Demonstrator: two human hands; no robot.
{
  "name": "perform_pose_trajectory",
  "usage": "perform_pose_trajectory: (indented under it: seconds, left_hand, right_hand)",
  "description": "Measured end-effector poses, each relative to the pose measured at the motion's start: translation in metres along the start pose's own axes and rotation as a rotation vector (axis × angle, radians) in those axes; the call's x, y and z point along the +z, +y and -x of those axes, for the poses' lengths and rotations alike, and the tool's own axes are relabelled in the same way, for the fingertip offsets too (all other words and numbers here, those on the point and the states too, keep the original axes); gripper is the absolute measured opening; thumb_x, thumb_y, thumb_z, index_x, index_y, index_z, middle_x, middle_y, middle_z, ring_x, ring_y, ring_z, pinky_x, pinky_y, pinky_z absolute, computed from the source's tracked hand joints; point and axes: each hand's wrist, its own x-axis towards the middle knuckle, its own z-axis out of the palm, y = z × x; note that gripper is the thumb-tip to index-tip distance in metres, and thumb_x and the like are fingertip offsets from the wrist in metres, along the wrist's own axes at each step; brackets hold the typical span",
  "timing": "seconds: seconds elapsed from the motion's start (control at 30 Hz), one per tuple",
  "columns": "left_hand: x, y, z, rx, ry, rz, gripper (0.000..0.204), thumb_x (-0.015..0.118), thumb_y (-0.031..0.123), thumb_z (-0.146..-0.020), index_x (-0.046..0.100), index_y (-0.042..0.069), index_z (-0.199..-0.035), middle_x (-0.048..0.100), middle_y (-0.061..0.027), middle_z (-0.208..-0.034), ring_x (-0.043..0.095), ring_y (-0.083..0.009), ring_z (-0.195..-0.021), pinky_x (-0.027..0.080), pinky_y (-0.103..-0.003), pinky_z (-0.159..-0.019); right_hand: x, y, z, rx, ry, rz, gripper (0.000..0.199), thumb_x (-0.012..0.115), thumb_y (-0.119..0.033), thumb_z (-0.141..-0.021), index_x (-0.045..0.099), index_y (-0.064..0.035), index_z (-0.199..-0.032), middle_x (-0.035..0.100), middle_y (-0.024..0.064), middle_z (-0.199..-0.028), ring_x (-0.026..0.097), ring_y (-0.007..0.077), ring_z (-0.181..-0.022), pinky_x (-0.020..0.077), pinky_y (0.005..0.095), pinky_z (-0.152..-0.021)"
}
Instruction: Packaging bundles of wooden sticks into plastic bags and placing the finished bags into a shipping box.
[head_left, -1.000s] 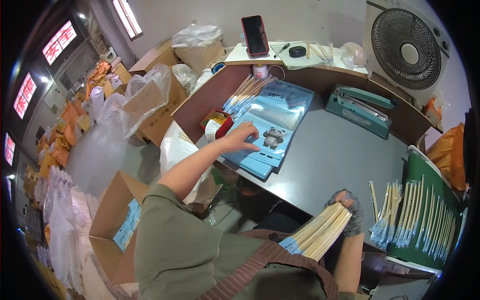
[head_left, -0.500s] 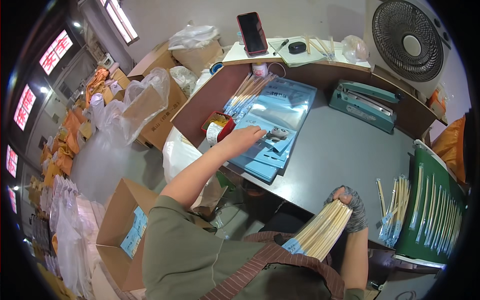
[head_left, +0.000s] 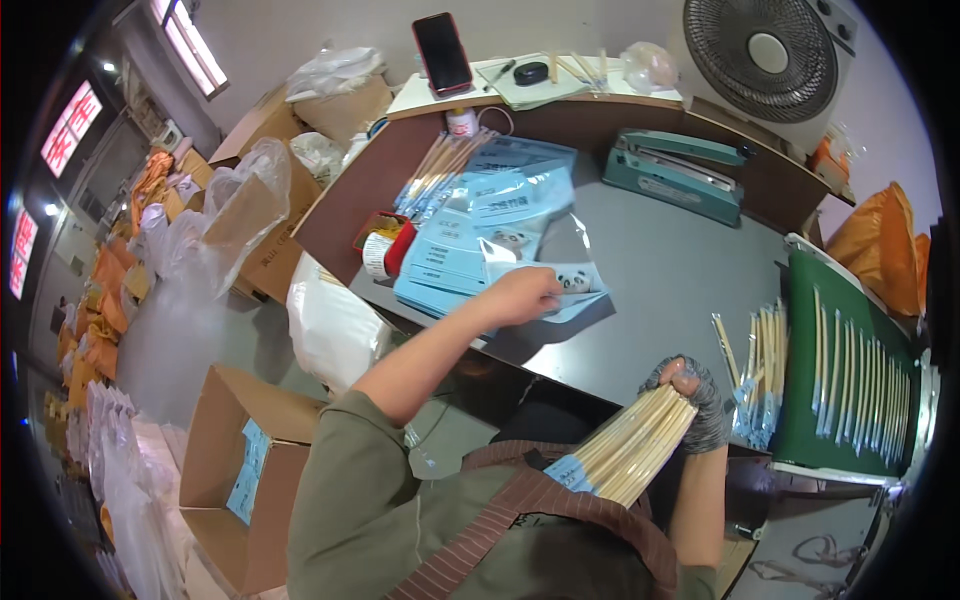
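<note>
My left hand (head_left: pixel 522 296) is closed on the edge of a blue and clear plastic bag (head_left: pixel 578 280) with a panda print, partly lifted off the stack. The stack of blue printed bags (head_left: pixel 438 264) lies on the table to its left. My right hand (head_left: pixel 706 402), in a grey fingerless glove, grips a thick bundle of wrapped chopsticks (head_left: pixel 632 446). The bundle slants down toward my apron, its blue-printed ends at the lower left. Loose wrapped chopsticks (head_left: pixel 765 365) lie on the table to the right of that hand.
A green conveyor belt (head_left: pixel 805 300) carries a row of wrapped chopsticks at the right. Behind stand a teal sealing machine (head_left: pixel 675 180) and a fan (head_left: pixel 765 60). More chopsticks (head_left: pixel 440 170) and a red box (head_left: pixel 400 245) are at the left. An open carton (head_left: pixel 275 480) stands beside me.
My left hand has taken hold of a panda-print bag and drawn it right and nearer, off the stack. My right hand still grips the chopstick bundle. The whole view has shifted somewhat.
</note>
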Motion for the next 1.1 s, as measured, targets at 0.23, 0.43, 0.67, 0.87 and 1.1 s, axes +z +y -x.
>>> perform_pose_trajectory:
  seconds: [0.23, 0.43, 0.67, 0.87, 1.1]
  left_hand:
    - [0.093, 0.083, 0.003, 0.082, 0.083, 0.351, 0.017, 0.064, 0.013, -0.078, 0.062, 0.002, -0.091, 0.063, -0.0174, -0.09, 0.059, -0.0367, -0.086, 0.046, -0.043, -0.074]
    - [0.088, 0.058, 0.014, -0.226, 0.225, 0.497, 0.02, 0.063, 0.01, -0.081, 0.061, -0.002, -0.097, 0.064, -0.0129, -0.087, 0.062, -0.0239, -0.082, 0.047, -0.034, -0.075]
    - [0.072, 0.112, 0.035, 0.126, 0.699, 0.251, 0.02, 0.061, -0.003, -0.079, 0.064, 0.001, -0.098, 0.059, -0.0121, -0.089, 0.06, -0.0253, -0.076, 0.049, -0.031, -0.066]
    - [0.09, 0.115, 0.066, -0.032, 0.86, 0.236, 0.05, 0.064, 0.008, -0.079, 0.046, 0.001, -0.125, 0.046, -0.0192, -0.117, 0.052, -0.0316, -0.1, 0.046, -0.033, -0.08]
    - [0.081, 0.139, 0.012, -0.189, 0.56, 1.122, 0.071, 0.054, 0.012, -0.087, 0.014, 0.0, -0.145, 0.03, -0.0212, -0.141, 0.033, -0.0309, -0.131, 0.027, -0.039, -0.108]
  right_hand:
    - [0.023, -0.003, -0.016, -0.046, -0.138, 0.109, 0.027, 0.063, -0.024, -0.072, 0.063, -0.0004, -0.086, 0.063, 0.0122, -0.082, 0.062, 0.0214, -0.074, 0.0501, 0.0298, -0.07]
    - [0.006, 0.047, -0.074, 0.097, -0.232, -0.104, 0.03, 0.066, -0.027, -0.071, 0.062, -0.0005, -0.083, 0.061, 0.0101, -0.08, 0.06, 0.0188, -0.074, 0.0491, 0.0316, -0.066]
    - [0.0, 0.075, -0.097, 0.054, 0.042, 0.043, 0.035, 0.06, -0.03, -0.088, 0.057, -0.0044, -0.112, 0.061, 0.0064, -0.099, 0.06, 0.0176, -0.085, 0.0518, 0.0299, -0.076]
    - [-0.014, 0.101, -0.052, 0.124, -0.053, -0.554, 0.049, 0.047, -0.043, -0.092, 0.05, -0.0033, -0.121, 0.059, 0.0152, -0.111, 0.06, 0.0265, -0.097, 0.0528, 0.0375, -0.085]
    - [-0.006, 0.068, -0.059, -0.147, 0.142, -0.364, 0.056, 0.041, -0.049, -0.094, 0.047, -0.0032, -0.127, 0.058, 0.0171, -0.115, 0.06, 0.0289, -0.1, 0.0525, 0.0384, -0.086]
